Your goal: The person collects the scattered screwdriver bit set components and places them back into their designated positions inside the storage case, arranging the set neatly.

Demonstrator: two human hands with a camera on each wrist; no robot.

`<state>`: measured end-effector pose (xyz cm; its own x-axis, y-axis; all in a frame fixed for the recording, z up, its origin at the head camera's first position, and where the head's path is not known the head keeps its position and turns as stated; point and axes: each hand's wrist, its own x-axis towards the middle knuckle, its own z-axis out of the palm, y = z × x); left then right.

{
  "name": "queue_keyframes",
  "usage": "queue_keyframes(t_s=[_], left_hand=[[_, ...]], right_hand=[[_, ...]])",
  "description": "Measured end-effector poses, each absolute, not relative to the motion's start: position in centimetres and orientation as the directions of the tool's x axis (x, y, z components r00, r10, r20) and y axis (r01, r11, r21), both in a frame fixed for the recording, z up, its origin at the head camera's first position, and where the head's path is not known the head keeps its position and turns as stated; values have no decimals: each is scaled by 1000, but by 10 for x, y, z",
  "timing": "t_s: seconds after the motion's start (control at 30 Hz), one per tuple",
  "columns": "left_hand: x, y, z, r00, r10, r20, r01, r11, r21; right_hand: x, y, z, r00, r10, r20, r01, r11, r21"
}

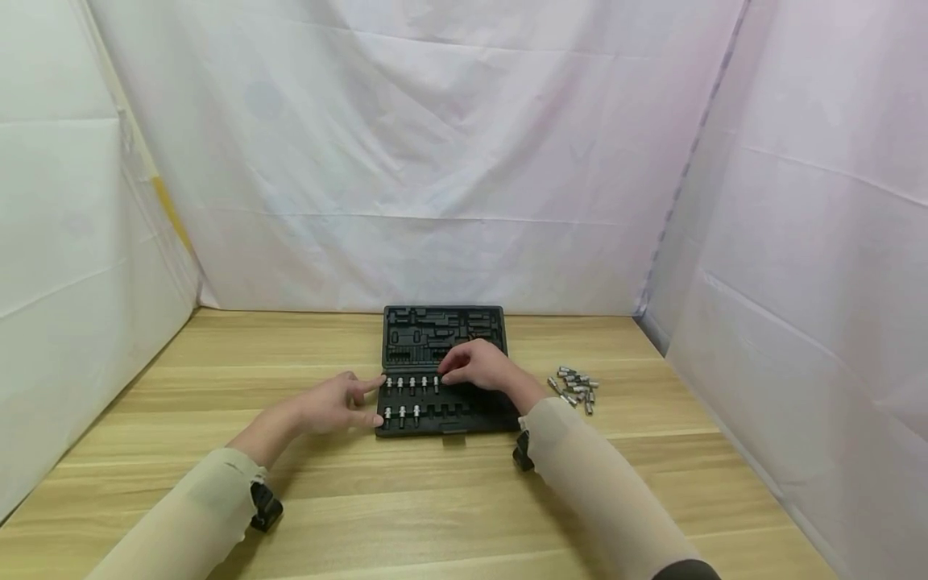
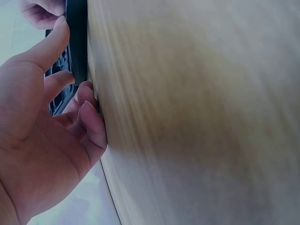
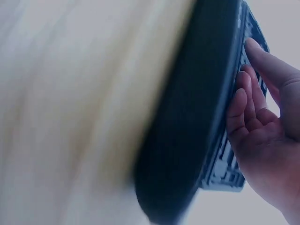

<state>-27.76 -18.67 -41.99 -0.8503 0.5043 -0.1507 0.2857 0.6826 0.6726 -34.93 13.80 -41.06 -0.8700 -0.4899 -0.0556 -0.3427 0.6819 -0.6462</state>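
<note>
A black socket case [image 1: 482, 419] lies unfolded on the table, its moulded lid [image 1: 444, 334] at the back. Silver bit sockets with dark tips stand in its slots: several in the back row and three in the front row. My left hand [image 1: 337, 403] rests at the case's left side, thumb and forefinger spread along the edge, the other fingers low against the table in the left wrist view. Over the back row, my right hand [image 1: 478, 366] has its thumb and forefinger right beside the rightmost bit socket [image 1: 437, 384]. Its other fingers are loosely bent in the right wrist view.
A loose heap of bit sockets [image 1: 576, 388] lies on the wooden table [image 1: 377, 515] to the right of the case. White sheets [image 1: 413, 161] hang at the back and both sides. Black wrist cameras sit on both sleeves.
</note>
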Motion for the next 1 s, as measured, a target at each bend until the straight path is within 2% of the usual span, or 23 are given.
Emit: queue_keyframes(t_s=[0.27, 0.57, 0.8, 1.0], left_hand=[[-277, -187, -420, -852, 505, -139, 295, 681, 670], [-279, -185, -419, -851, 504, -147, 295, 691, 659], [-279, -187, -418, -850, 505, -154, 286, 686, 669], [-278, -188, -416, -850, 505, -150, 288, 684, 670]], right_hand=[[-350, 177, -394, -883, -467, -43, -319, 665, -675], [-341, 249, -382, -912, -406, -47, -274, 692, -668], [-336, 311, -386, -942, -334, -8, -255, 733, -631], [-335, 350, -396, -946, -324, 26, -262, 714, -650]])
